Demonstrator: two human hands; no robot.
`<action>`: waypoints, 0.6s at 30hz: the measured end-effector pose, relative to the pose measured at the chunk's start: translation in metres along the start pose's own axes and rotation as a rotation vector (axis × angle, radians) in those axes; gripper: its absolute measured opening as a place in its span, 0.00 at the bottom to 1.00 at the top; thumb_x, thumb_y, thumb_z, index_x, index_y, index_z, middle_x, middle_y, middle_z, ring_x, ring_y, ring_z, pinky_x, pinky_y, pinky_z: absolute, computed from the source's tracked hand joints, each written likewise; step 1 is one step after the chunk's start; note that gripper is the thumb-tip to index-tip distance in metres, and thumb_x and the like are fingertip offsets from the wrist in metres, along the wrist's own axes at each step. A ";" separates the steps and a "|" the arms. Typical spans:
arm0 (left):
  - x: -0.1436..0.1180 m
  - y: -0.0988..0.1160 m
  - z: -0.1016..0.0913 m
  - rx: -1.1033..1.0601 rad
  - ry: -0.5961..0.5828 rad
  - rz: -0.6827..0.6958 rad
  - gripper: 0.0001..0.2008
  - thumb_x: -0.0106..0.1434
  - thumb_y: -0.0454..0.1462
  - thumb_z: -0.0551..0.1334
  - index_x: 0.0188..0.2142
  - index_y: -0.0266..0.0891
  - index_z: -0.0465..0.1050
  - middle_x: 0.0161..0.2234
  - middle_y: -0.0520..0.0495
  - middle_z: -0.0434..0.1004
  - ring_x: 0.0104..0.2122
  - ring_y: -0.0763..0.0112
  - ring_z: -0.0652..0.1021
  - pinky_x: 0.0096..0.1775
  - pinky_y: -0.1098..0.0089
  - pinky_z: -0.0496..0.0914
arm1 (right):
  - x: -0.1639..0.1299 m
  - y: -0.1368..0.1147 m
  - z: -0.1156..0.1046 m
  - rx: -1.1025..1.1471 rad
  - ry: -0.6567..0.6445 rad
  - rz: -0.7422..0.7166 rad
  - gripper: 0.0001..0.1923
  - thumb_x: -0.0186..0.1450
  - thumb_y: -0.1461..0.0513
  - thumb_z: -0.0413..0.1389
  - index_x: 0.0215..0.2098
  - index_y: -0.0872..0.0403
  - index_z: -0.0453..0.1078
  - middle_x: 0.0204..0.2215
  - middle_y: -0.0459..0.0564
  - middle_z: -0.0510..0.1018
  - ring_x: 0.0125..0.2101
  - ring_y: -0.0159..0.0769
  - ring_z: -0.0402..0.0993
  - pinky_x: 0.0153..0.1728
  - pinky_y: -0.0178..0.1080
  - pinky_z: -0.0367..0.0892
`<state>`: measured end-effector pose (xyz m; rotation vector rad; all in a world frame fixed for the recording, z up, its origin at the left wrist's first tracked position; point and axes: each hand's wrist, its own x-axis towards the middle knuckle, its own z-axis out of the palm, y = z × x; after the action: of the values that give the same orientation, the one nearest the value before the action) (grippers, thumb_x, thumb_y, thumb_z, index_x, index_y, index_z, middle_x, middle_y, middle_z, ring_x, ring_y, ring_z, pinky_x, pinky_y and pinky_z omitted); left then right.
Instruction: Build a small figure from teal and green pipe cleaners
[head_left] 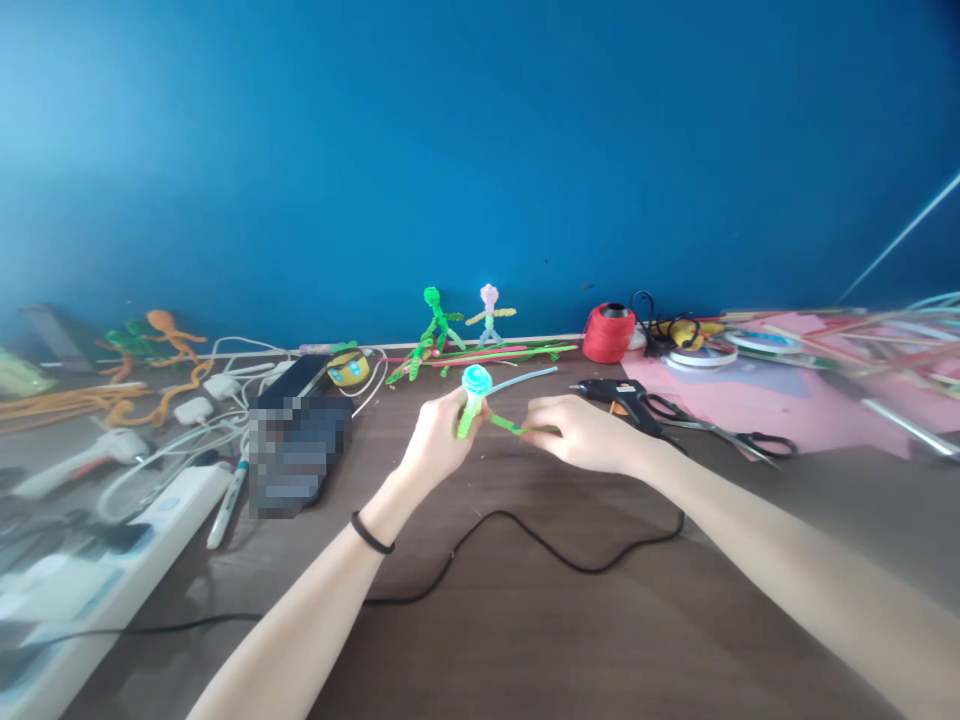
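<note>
- Pipe-cleaner figure [474,398], from the head view, sits up off the surface [525,620] between our two hands, in front of the blue wall.
- Our left hand [433,437] has its fingers closed around the green stem just under the coiled turquoise head.
- Our right hand [581,432] pinches the free end of a green strand that runs sideways from the stem.
- We judge the work partly done: a head and stem exist, but we see one limb only, unlike the two finished figures [461,322] standing by the wall with arms and legs.
- A glue gun [621,396] and scissors [724,432] lie just beyond our right hand; loose stems [502,355] lie further back.
- No bowl, box or tray shows clearly; a red thread spool [608,333] stands near the wall.
</note>
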<state>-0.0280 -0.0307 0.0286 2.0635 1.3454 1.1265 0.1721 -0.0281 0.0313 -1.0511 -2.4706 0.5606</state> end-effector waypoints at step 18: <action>0.003 -0.002 0.007 -0.685 -0.115 -0.213 0.09 0.48 0.34 0.66 0.26 0.37 0.65 0.24 0.51 0.74 0.25 0.72 0.74 0.32 0.70 0.68 | 0.002 0.024 0.001 0.507 -0.033 0.083 0.12 0.62 0.55 0.50 0.32 0.55 0.66 0.25 0.44 0.68 0.26 0.29 0.63 0.30 0.33 0.58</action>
<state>-0.0229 -0.0268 0.0240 1.4290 0.9180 1.1457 0.1844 -0.0115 0.0191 -0.9377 -2.1401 1.1611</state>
